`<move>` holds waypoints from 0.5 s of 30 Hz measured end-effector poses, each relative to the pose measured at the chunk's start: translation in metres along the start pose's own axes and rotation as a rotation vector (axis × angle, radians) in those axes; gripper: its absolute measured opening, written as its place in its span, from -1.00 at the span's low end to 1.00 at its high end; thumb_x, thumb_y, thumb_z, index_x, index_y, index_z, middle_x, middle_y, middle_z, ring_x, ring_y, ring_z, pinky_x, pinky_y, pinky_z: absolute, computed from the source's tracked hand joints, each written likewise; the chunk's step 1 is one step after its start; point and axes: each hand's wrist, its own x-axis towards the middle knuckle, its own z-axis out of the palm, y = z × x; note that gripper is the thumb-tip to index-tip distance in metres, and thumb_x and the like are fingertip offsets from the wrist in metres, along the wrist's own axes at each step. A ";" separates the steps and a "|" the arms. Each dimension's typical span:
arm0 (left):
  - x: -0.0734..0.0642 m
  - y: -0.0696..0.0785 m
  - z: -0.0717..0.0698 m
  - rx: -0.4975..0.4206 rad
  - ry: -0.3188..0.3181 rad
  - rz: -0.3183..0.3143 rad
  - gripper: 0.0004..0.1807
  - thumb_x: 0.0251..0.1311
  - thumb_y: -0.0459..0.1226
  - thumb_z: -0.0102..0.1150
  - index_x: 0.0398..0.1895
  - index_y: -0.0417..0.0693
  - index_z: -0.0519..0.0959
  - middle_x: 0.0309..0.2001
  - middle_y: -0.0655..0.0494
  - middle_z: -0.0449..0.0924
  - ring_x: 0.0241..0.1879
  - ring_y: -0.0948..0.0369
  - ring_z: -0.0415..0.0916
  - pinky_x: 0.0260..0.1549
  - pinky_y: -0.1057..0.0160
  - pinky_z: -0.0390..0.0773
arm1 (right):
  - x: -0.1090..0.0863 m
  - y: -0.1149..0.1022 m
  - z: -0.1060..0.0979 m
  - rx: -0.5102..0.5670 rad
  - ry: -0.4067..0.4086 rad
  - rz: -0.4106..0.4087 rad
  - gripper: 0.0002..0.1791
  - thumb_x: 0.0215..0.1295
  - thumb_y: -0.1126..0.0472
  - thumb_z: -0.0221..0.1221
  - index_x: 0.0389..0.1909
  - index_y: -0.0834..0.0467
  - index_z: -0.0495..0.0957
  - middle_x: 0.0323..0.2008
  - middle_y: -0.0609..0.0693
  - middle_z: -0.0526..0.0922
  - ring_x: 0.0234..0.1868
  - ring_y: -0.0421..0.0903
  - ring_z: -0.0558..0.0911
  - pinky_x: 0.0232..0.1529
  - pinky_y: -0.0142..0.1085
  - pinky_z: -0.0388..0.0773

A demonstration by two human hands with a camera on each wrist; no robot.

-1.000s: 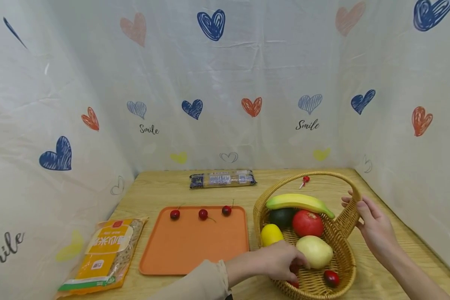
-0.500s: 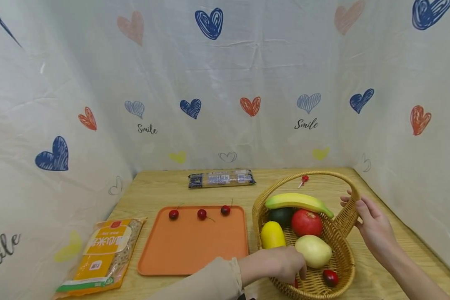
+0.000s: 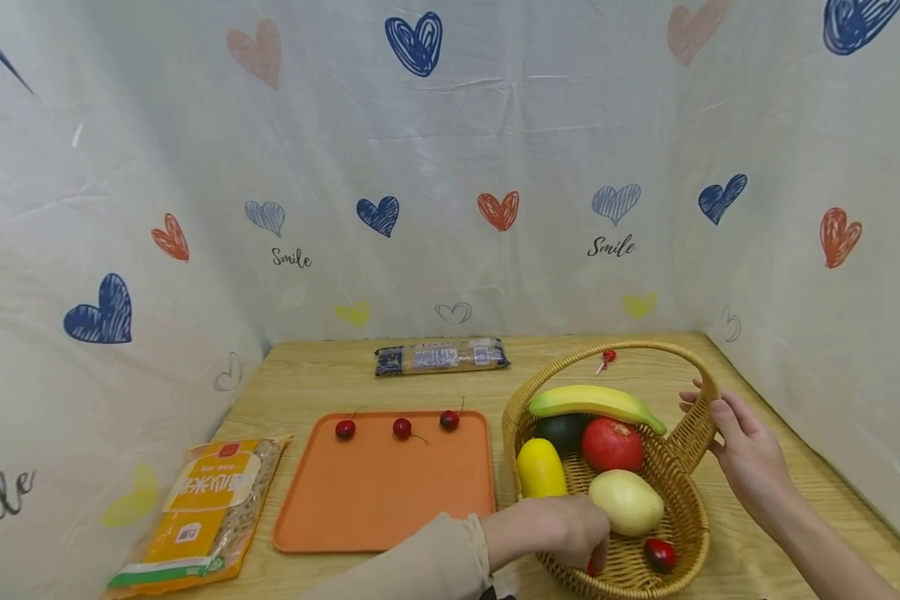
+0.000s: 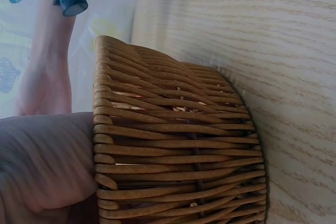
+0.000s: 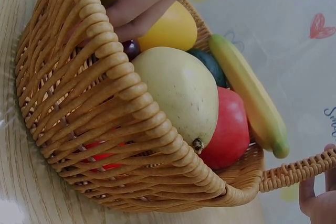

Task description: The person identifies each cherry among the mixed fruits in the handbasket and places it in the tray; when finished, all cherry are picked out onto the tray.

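Observation:
A wicker basket [image 3: 699, 521] of fruit stands on the right. My left hand [image 3: 555, 527] reaches over its near left side, with the fingers down inside. A dark red, round fruit [image 5: 131, 49] shows right at those fingers in the right wrist view; I cannot tell if they grip it. My right hand [image 3: 752, 454] holds the base of the basket handle between thumb and fingers. In the basket are a banana [image 3: 596, 402], a pomegranate [image 3: 612, 444], a dark green fruit [image 3: 564, 432], a yellow fruit [image 3: 542, 468], a pale yellow-green fruit [image 3: 627, 502] and a small red fruit [image 3: 659, 555].
An orange tray [image 3: 382, 508] left of the basket bears three cherries [image 3: 402, 428] along its far side. A yellow bag of grain [image 3: 198, 508] lies far left. Behind are a long clear packet [image 3: 442, 357] and a red lollipop [image 3: 607, 357]. Printed curtains enclose the table.
My left hand has shifted slightly right and deeper into the basket, hiding its fingertips more. The yellow fruit has moved a little and shows more. My right hand keeps its hold on the handle.

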 end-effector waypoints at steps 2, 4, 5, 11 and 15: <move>-0.001 -0.001 0.000 -0.012 0.006 0.005 -0.78 0.21 -0.32 0.20 -0.35 0.29 0.70 -0.37 0.54 0.53 -0.28 0.56 0.39 -0.32 0.64 0.35 | 0.000 0.000 0.000 -0.001 -0.002 -0.002 -0.54 0.49 0.15 -0.15 0.35 0.12 0.26 0.05 -0.18 0.53 0.08 -0.35 0.46 -0.09 -0.55 0.45; -0.003 -0.001 0.001 -0.012 0.022 0.014 -0.80 0.21 -0.29 0.22 -0.36 0.29 0.70 -0.38 0.53 0.53 -0.30 0.56 0.39 -0.33 0.64 0.34 | 0.001 0.000 0.001 -0.001 -0.003 -0.001 -0.54 0.49 0.15 -0.15 0.35 0.11 0.25 0.05 -0.18 0.53 0.09 -0.35 0.46 -0.09 -0.54 0.45; -0.004 -0.001 0.001 -0.005 0.032 0.023 -0.83 0.20 -0.27 0.23 -0.37 0.29 0.70 -0.40 0.53 0.53 -0.32 0.56 0.39 -0.35 0.64 0.34 | 0.001 0.000 0.001 -0.002 -0.006 0.001 -0.54 0.49 0.15 -0.15 0.36 0.10 0.25 0.05 -0.18 0.53 0.08 -0.36 0.46 -0.09 -0.55 0.45; -0.013 -0.004 -0.001 0.045 0.120 0.136 -0.94 0.17 -0.16 0.28 -0.31 0.23 0.70 -0.43 0.49 0.54 -0.41 0.57 0.39 -0.41 0.67 0.31 | 0.000 0.000 0.001 0.009 -0.009 0.003 -0.54 0.49 0.15 -0.15 0.37 0.09 0.24 0.05 -0.18 0.53 0.08 -0.36 0.46 -0.10 -0.55 0.46; -0.019 -0.007 -0.004 0.031 0.200 0.206 -0.90 0.15 -0.18 0.30 -0.26 0.17 0.69 -0.40 0.47 0.56 -0.39 0.58 0.39 -0.38 0.69 0.30 | -0.001 0.000 0.001 0.009 -0.010 0.004 -0.53 0.49 0.15 -0.15 0.37 0.10 0.23 0.05 -0.18 0.53 0.08 -0.36 0.46 -0.10 -0.55 0.46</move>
